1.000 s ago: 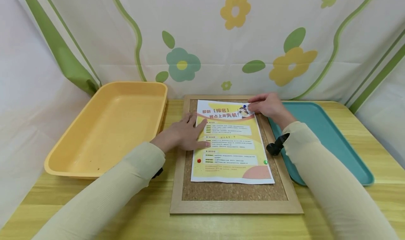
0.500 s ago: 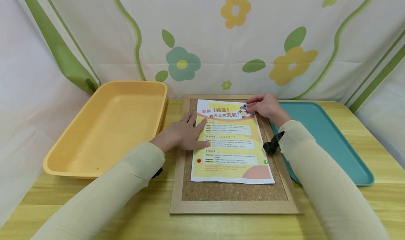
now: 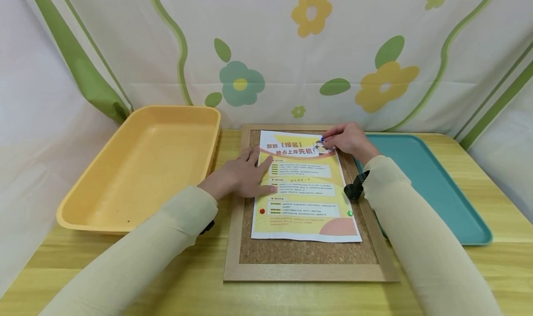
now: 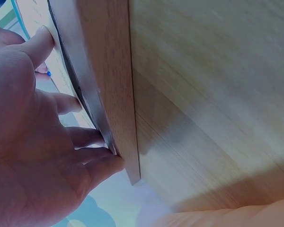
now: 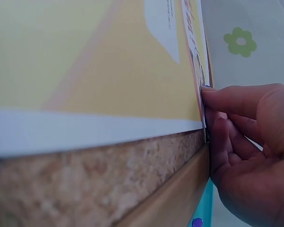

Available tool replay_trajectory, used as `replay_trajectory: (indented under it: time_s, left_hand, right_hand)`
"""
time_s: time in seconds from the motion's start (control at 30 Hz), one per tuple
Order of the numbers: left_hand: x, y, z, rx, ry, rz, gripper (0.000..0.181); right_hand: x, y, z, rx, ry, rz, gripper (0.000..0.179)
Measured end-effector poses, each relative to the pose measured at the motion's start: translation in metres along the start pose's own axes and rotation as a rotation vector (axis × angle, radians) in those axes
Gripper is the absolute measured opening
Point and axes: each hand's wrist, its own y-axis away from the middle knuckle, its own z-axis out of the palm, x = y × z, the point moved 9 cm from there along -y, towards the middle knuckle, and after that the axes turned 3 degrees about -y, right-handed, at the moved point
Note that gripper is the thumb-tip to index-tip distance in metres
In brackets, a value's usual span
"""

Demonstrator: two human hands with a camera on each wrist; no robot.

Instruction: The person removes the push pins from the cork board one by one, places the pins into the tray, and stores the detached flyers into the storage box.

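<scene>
A printed yellow-and-white sheet of paper (image 3: 306, 235) lies on a wood-framed corkboard (image 3: 308, 253). My left hand (image 3: 246, 176) rests with spread fingers on the board's left side and the paper's left edge. Near the paper's upper right corner, my right hand (image 3: 350, 138) pinches a blue push pin (image 3: 322, 139) between thumb and finger. Only a sliver of that pin shows in the right wrist view. A red push pin (image 3: 262, 211) sits at the sheet's lower left, and a green push pin (image 3: 350, 213) at its lower right.
A deep yellow tray (image 3: 137, 226) stands left of the board. To the right lies a flat teal tray (image 3: 433, 186), partly under the right forearm; a purple pin (image 5: 197, 222) shows on it in the right wrist view. A flowered curtain (image 3: 270, 43) hangs behind.
My right hand has shifted slightly left at the blue push pin, and its wrist has turned a little inward. The left hand and the paper have stayed in place.
</scene>
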Motion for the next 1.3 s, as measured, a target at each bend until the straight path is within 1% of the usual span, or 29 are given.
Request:
replay_trajectory:
  time_s: [0.23, 0.63, 0.97, 1.3]
  left_hand:
    - [0.0003, -0.0021, 0.0008, 0.004, -0.005, 0.003, 0.093]
    - [0.0010, -0.0027, 0.0011, -0.004, 0.001, 0.006, 0.093]
    - [-0.0001, -0.0018, 0.0009, 0.001, 0.004, 0.001, 0.093]
    - [-0.0011, -0.0015, 0.0014, -0.003, -0.002, -0.003, 0.094]
  right_hand:
    - [-0.0021, 0.0028, 0.0003, -0.024, 0.022, -0.014, 0.031]
    - [-0.0021, 0.0027, -0.0012, -0.008, 0.035, -0.014, 0.030]
    - [-0.0030, 0.0003, -0.0024, 0.049, 0.066, 0.014, 0.026]
    - [-0.0032, 0.0004, -0.0021, 0.076, 0.052, 0.035, 0.024]
